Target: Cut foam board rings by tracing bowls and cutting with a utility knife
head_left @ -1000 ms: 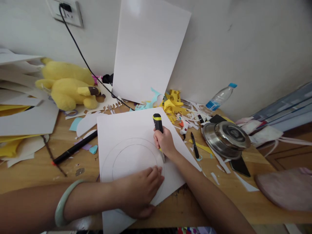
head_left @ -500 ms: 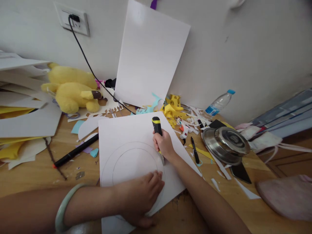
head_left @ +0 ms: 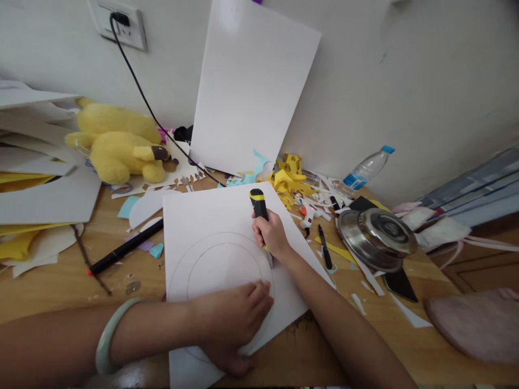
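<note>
A white sheet (head_left: pixel 203 221) lies flat on the wooden table (head_left: pixel 65 281), with two pencilled circles, one inside the other, drawn on it. My right hand (head_left: pixel 271 236) grips a black and yellow utility knife (head_left: pixel 258 204), its tip down on the outer circle's right side. My left hand (head_left: pixel 233 321) presses flat on the sheet's near edge, over the lower part of the circles. A pale green bangle (head_left: pixel 108 335) sits on my left wrist.
A black marker (head_left: pixel 125 246) lies left of the sheet, a black pen (head_left: pixel 324 248) to its right. A steel lid (head_left: pixel 377 232), a water bottle (head_left: pixel 367 166), paper scraps, a yellow plush toy (head_left: pixel 117 143), stacked sheets at left and a white board (head_left: pixel 251 86) leaning on the wall surround it.
The knife and my right hand have barely shifted along the circle's right side. My left hand stays pressed on the sheet. The view wobbled slightly.
</note>
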Demonstrator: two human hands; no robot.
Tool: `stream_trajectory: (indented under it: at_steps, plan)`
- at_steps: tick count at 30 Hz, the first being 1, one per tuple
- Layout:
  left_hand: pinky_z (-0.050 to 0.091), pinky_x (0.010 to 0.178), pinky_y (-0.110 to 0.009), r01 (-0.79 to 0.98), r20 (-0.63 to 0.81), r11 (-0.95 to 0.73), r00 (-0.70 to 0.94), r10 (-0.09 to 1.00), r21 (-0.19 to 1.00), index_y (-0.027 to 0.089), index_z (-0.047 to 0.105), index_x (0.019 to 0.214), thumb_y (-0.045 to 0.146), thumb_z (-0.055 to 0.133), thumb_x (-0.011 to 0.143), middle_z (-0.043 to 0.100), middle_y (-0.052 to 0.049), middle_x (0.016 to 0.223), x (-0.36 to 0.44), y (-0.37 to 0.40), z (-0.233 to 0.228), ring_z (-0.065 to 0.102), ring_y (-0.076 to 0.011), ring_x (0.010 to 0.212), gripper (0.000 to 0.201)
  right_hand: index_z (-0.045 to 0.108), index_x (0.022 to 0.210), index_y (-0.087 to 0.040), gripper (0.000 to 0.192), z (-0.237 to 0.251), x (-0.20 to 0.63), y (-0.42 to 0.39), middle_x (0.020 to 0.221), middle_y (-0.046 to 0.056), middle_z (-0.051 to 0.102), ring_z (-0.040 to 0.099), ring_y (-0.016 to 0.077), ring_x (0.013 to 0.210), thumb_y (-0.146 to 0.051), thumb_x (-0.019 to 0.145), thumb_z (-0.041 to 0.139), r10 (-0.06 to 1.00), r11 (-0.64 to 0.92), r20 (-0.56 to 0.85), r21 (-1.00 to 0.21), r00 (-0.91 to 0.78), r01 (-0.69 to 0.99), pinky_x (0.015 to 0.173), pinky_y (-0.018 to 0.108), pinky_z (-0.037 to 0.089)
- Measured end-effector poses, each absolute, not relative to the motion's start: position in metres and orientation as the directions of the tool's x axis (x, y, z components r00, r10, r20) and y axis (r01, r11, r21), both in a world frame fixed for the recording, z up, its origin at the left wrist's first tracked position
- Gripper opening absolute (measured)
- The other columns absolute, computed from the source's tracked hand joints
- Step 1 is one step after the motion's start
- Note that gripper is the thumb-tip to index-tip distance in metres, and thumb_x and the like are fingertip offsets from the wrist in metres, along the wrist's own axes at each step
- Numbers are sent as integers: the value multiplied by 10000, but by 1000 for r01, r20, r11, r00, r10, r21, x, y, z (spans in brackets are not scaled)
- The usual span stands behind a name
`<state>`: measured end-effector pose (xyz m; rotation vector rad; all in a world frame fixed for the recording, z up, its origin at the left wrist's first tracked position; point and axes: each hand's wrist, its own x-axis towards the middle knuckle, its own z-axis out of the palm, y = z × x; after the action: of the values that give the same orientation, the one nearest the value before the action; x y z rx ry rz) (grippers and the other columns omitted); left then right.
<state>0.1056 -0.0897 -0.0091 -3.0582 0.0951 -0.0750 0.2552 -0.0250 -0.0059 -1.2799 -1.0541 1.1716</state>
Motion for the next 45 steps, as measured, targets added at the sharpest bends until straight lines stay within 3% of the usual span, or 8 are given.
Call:
stream_trajectory:
  at_steps: [28,37,41,45]
  plan:
    - [356,931,-341,-81,51,-995,995,-83,-50,-36,571,1140,591,525,680,566,-239,1172,108,-86,-6,494,-326,1088,779,439,749,-191,130,-5,251,-13,421,-112,396,302,47,264,-183,619,436,997,-81,-81,-997,-9,-16,256,179,212]
    - [375,881,-383,-82,14,-989,996,-84,-125,33,602,1139,536,618,611,555,-222,1203,91,-93,4,513,-334,1075,730,422,770,-208,172,-3,251,-29,442,-107,408,319,62,289,-181,602,442,983,-94,-113,-987,146,-133,271,186,246]
    - [383,838,-412,-115,7,-987,993,-116,-113,105,669,1008,519,624,644,626,-200,1091,87,-102,8,573,-316,959,553,439,767,-204,146,-3,242,-46,497,-81,462,399,81,340,-183,624,448,977,-101,-118,-990,179,-97,337,215,333]
    - [382,821,-393,19,125,-984,992,-3,-177,74,653,1013,575,503,768,625,-197,1094,91,-106,-1,597,-290,885,578,492,728,-185,64,-3,241,-51,635,-27,525,525,108,553,-194,665,484,977,-2,-5,-1000,214,-14,563,259,445]
